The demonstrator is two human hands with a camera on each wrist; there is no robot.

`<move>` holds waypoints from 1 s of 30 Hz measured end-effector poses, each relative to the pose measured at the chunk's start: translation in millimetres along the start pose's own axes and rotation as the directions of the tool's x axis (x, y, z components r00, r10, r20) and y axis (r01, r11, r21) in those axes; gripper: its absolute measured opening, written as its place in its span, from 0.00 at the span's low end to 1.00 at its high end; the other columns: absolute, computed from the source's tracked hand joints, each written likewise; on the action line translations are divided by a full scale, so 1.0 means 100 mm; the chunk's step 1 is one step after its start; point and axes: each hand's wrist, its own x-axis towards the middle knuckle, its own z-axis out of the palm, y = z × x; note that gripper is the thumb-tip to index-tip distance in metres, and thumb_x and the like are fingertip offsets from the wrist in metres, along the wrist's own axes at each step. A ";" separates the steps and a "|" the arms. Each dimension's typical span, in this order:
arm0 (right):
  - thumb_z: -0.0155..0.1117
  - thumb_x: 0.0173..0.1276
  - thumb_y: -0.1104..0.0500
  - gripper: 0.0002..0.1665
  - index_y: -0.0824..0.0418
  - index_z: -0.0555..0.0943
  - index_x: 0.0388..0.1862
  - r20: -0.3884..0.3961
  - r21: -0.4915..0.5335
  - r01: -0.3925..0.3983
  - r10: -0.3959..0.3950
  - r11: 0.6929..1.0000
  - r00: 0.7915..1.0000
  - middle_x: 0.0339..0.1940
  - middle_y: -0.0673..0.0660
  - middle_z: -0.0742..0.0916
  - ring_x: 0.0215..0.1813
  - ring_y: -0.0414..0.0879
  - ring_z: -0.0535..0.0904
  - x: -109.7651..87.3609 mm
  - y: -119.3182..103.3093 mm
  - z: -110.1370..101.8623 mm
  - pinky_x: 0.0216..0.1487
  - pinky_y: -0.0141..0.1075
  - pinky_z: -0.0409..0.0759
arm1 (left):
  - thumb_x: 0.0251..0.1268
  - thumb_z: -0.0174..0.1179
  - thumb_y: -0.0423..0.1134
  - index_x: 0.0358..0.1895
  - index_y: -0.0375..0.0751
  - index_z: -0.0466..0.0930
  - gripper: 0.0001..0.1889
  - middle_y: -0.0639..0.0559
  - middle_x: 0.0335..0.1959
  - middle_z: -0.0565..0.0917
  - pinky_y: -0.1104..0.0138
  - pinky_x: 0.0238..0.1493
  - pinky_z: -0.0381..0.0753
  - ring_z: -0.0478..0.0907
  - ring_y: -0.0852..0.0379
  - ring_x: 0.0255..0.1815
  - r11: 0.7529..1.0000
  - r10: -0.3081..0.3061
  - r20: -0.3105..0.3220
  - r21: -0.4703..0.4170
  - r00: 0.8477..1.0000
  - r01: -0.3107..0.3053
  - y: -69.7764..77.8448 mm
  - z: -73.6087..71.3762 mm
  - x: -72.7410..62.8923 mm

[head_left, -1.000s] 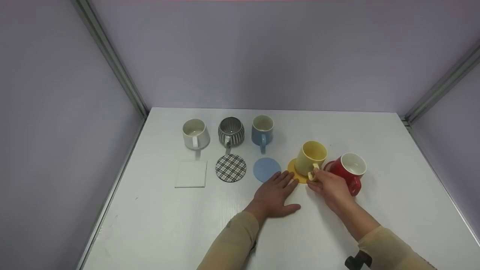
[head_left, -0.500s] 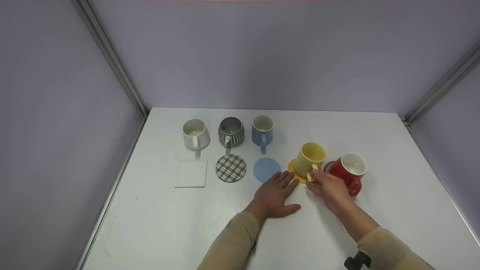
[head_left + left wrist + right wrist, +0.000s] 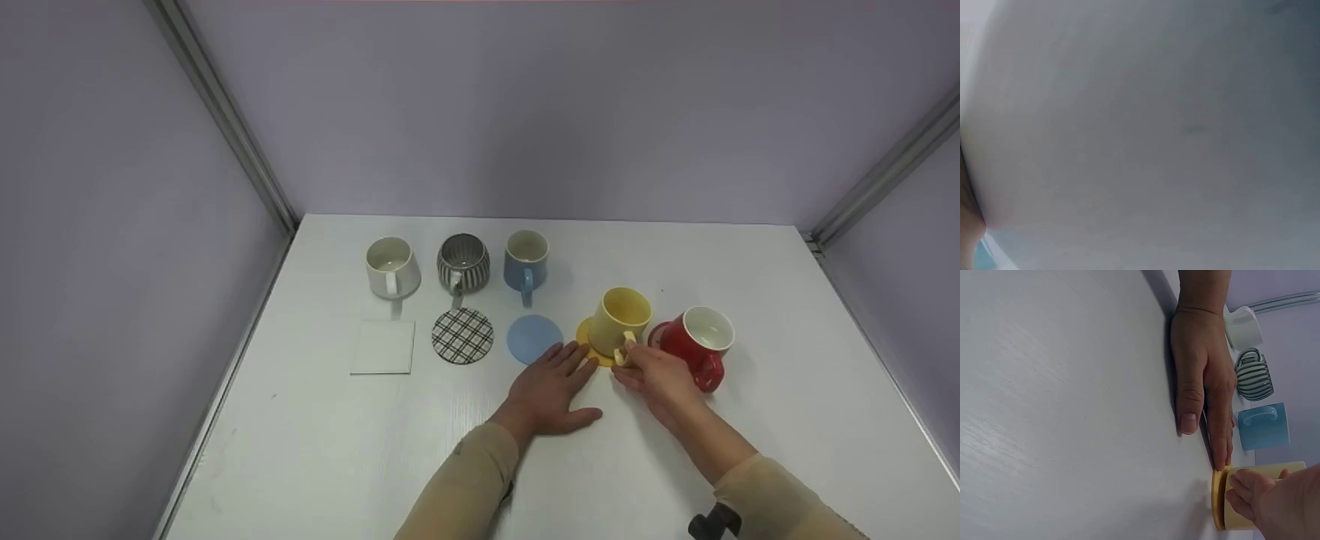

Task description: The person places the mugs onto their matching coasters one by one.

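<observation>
A yellow mug (image 3: 613, 330) stands over a round yellow coaster (image 3: 583, 334), its base right at the coaster in the right wrist view. My right hand (image 3: 660, 379) pinches the mug's handle between thumb and fingers. Flat on the white table lies my left hand (image 3: 549, 394), fingers straight, with its fingertips at the near left edge of the yellow coaster. Just right of my right hand a red mug (image 3: 690, 345) sits on a dark red coaster (image 3: 655, 334). The left wrist view is mostly blank table surface.
Along the back stand a white mug (image 3: 394, 274), a striped grey mug (image 3: 463, 266) and a blue mug (image 3: 525, 266). Before them lie a square white coaster (image 3: 382, 349), a round plaid coaster (image 3: 462, 337) and a round blue coaster (image 3: 533, 336). Pale walls enclose the table.
The yellow mug has shifted slightly down and left onto the yellow coaster, with my right hand on its handle. My left hand has stayed in place.
</observation>
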 end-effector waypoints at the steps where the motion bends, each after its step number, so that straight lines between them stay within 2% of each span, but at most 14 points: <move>1: 0.57 0.86 0.52 0.32 0.73 0.69 0.76 0.004 0.006 0.002 -0.002 1.000 1.000 0.66 0.68 0.79 0.66 0.55 0.84 0.00 0.00 0.00 0.66 0.44 0.79 | 0.75 0.34 0.77 0.87 0.53 0.53 0.47 0.52 0.88 0.50 0.63 0.85 0.40 0.44 0.55 0.88 1.000 0.001 -0.001 -0.001 1.000 -0.001 0.00 0.00 0.00; 9: 0.57 0.86 0.53 0.32 0.74 0.69 0.75 0.022 -0.007 0.015 -0.015 1.000 1.000 0.63 0.67 0.82 0.63 0.53 0.86 0.01 0.03 -0.02 0.67 0.47 0.77 | 0.75 0.32 0.78 0.88 0.54 0.51 0.47 0.53 0.88 0.49 0.63 0.85 0.38 0.43 0.56 0.88 1.000 -0.001 0.003 0.015 1.000 0.001 0.00 0.02 0.00; 17: 0.54 0.87 0.51 0.33 0.73 0.68 0.77 0.044 -0.079 0.033 -0.029 0.996 0.999 0.73 0.72 0.76 0.73 0.61 0.76 0.02 0.07 -0.03 0.68 0.45 0.77 | 0.75 0.34 0.77 0.87 0.53 0.52 0.46 0.53 0.88 0.49 0.63 0.84 0.38 0.43 0.55 0.88 1.000 -0.003 0.009 -0.002 1.000 0.003 0.01 -0.01 -0.01; 25: 0.54 0.87 0.50 0.32 0.72 0.70 0.76 0.038 -0.115 0.037 -0.033 0.993 0.999 0.73 0.71 0.76 0.73 0.59 0.77 0.00 0.09 -0.04 0.67 0.44 0.78 | 0.76 0.32 0.77 0.88 0.53 0.51 0.47 0.52 0.88 0.49 0.62 0.85 0.39 0.43 0.55 0.88 1.000 0.001 0.009 0.009 1.000 -0.001 0.00 0.00 -0.01; 30: 0.54 0.87 0.52 0.32 0.74 0.69 0.76 0.033 -0.081 0.039 -0.036 0.996 0.999 0.73 0.73 0.75 0.74 0.61 0.76 0.00 0.12 -0.03 0.68 0.45 0.77 | 0.76 0.34 0.76 0.87 0.52 0.53 0.46 0.51 0.88 0.51 0.62 0.85 0.41 0.45 0.54 0.88 1.000 0.003 -0.010 -0.010 1.000 -0.003 0.01 -0.02 -0.03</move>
